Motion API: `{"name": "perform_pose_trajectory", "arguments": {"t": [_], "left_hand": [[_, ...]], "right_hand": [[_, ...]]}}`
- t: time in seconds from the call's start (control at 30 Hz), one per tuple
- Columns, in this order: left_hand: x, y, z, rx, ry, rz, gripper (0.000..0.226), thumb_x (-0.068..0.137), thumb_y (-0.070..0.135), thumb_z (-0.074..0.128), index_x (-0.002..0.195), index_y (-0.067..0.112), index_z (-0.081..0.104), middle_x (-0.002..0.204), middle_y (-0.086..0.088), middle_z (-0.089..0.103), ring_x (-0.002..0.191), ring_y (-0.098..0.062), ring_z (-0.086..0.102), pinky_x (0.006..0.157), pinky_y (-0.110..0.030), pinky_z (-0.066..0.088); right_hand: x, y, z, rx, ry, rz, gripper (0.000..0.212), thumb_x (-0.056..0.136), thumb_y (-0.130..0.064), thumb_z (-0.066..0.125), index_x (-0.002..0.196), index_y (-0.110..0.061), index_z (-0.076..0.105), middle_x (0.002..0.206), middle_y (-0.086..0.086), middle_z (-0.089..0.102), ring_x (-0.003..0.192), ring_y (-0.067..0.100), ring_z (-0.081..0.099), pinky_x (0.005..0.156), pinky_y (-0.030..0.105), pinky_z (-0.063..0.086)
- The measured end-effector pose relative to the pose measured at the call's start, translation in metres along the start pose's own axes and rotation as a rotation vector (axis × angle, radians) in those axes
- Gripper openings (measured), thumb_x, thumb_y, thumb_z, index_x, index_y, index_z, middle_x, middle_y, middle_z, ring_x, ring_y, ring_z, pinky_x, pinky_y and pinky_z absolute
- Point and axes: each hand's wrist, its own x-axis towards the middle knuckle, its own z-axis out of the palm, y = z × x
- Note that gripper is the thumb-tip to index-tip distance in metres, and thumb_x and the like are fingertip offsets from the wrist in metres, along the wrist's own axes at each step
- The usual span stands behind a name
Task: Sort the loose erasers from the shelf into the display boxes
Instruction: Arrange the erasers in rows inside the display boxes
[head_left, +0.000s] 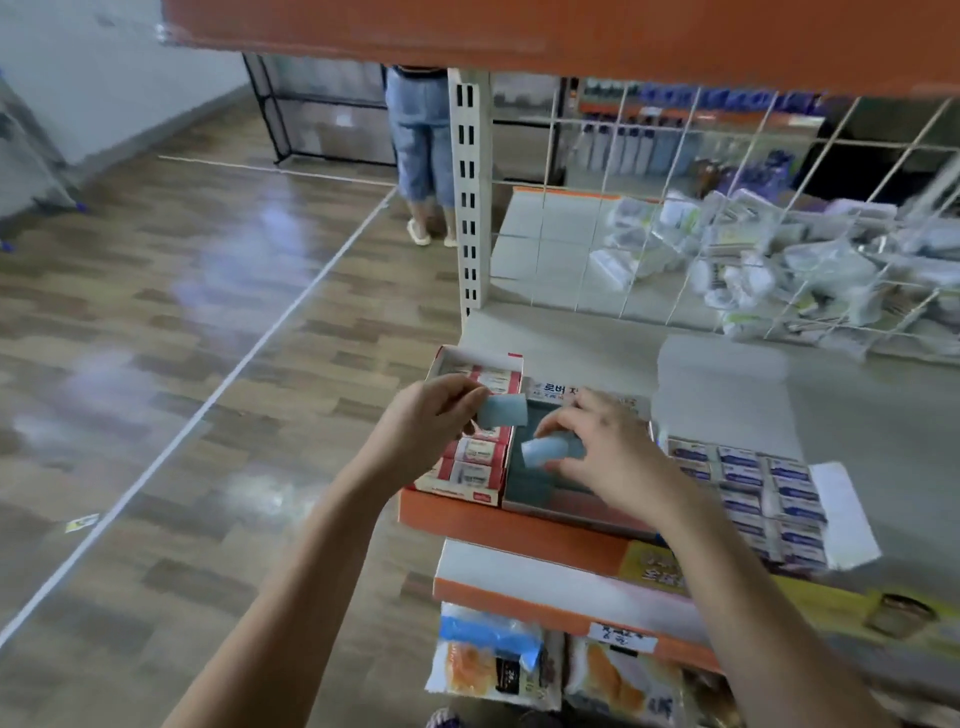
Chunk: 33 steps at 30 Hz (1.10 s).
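Left hand (431, 415) pinching a pale blue eraser (503, 410) by one end, held over the seam between the red display box (470, 457) and the middle display box (545, 483). Right hand (608, 447) curled round a second pale blue eraser (540, 451), low inside the middle display box; only its near end visible, the rest hidden under the fingers. Printing on both erasers too blurred to read. Red display box packed with red-and-white erasers, partly covered by the left hand. Middle display box dark inside, its contents hard to make out and its right wall hidden behind the right hand and wrist. Third display box (748, 499) at the right, filled with blue-and-white erasers, lid flap raised behind it. All three sitting on the grey shelf (857, 415) near its orange front edge. Behind a wire grid (727, 218), a smeared heap of clear-wrapped packets (769, 260), unidentifiable. Far off on the floor (156, 312), a person (423, 150) cut off above the waist by the upper shelf.
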Motion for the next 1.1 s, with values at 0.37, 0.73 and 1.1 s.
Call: {"name": "perform_pose_trajectory", "arguments": {"t": [0.37, 0.73, 1.1], "left_hand": [[0.013, 0.002, 0.002, -0.043, -0.120, 0.083, 0.016, 0.096, 0.018, 0.048, 0.090, 0.016, 0.063, 0.070, 0.007, 0.060, 0.060, 0.002, 0.056, 0.057, -0.012, 0.046], [0.014, 0.003, 0.009, -0.064, -0.072, 0.022, 0.018, 0.096, 0.019, 0.048, 0.093, 0.012, 0.065, 0.067, 0.006, 0.061, 0.056, 0.002, 0.054, 0.056, -0.012, 0.045], [0.025, 0.021, 0.023, 0.495, -0.202, 0.196, 0.023, 0.094, 0.030, 0.050, 0.095, 0.015, 0.068, 0.083, 0.001, 0.067, 0.072, -0.015, 0.057, 0.064, -0.029, 0.043]], "right_hand": [[-0.013, -0.009, 0.010, 0.096, -0.066, 0.105, 0.035, 0.085, -0.036, 0.063, 0.119, -0.028, 0.058, 0.111, -0.008, 0.048, 0.103, 0.005, 0.044, 0.087, 0.022, 0.037], [-0.023, -0.007, 0.015, 0.177, -0.142, 0.076, 0.037, 0.087, -0.033, 0.063, 0.123, -0.025, 0.059, 0.108, -0.008, 0.051, 0.096, 0.006, 0.049, 0.087, 0.022, 0.040], [-0.036, 0.006, -0.019, 0.047, 0.007, 0.083, 0.031, 0.092, -0.032, 0.055, 0.121, -0.022, 0.060, 0.110, -0.005, 0.056, 0.101, 0.007, 0.049, 0.088, 0.022, 0.040]]}}
